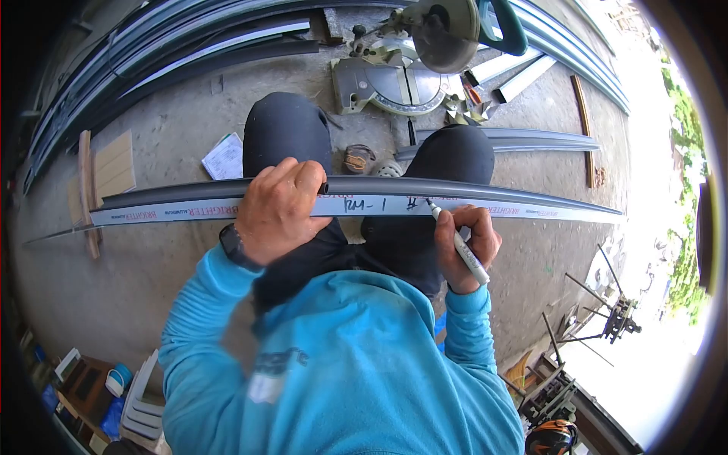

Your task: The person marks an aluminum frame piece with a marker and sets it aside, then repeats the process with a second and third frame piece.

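A long grey aluminium profile [546,209] with white printed film lies across my knees. My left hand [279,205] is closed around it left of the middle, and a small black marker cap [324,188] sticks out by the index finger. My right hand [469,243] pinches a white marker pen [470,259], its black tip on or just above the film. Handwritten black letters reading roughly "RM-1" and another mark stand on the film between my hands.
A mitre saw [390,80] stands on the concrete floor ahead, with a tape measure [358,158] and papers [224,158] nearer my knees. More long profiles [523,139] lie at the right and far left. Metal stands [561,379] are at the lower right, stacked white chairs [142,406] at the lower left.
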The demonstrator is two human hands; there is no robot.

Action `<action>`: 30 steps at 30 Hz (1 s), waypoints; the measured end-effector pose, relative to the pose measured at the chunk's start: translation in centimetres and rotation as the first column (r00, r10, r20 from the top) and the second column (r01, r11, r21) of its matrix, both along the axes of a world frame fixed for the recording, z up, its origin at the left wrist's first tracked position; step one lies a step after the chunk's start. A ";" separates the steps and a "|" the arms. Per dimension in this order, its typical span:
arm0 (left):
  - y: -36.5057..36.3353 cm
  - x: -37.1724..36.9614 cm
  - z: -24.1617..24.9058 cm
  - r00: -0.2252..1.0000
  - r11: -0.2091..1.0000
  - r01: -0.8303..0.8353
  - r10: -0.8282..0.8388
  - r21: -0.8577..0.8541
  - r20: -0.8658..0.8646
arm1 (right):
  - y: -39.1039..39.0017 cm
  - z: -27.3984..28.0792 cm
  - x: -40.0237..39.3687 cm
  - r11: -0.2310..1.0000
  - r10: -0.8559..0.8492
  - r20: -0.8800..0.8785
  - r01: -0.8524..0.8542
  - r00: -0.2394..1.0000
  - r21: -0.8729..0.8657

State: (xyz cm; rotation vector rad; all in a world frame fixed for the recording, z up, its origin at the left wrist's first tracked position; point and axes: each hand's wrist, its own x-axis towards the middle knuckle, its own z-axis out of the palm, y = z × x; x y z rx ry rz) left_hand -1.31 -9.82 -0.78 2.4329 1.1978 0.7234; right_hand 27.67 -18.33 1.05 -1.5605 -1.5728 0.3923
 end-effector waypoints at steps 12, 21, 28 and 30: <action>-0.4 -0.7 0.1 0.999 0.999 0.045 -0.045 -0.012 -0.024 | -0.8 0.0 0.5 0.998 -0.053 -0.005 0.053 0.999 -0.046; -1.8 -2.7 -0.8 0.998 0.998 -0.048 0.048 -0.026 -0.028 | -1.2 -0.7 0.9 0.991 0.097 -0.174 -0.112 0.980 -0.074; -2.6 -4.8 -1.0 0.997 0.995 -0.080 0.081 -0.067 0.014 | -0.7 -0.7 -1.0 0.982 0.170 -0.174 -0.181 0.970 -0.046; -2.5 -4.9 -0.9 0.997 0.995 -0.078 0.079 -0.061 0.012 | -0.4 -0.6 -1.1 0.981 0.186 -0.148 -0.192 0.971 -0.029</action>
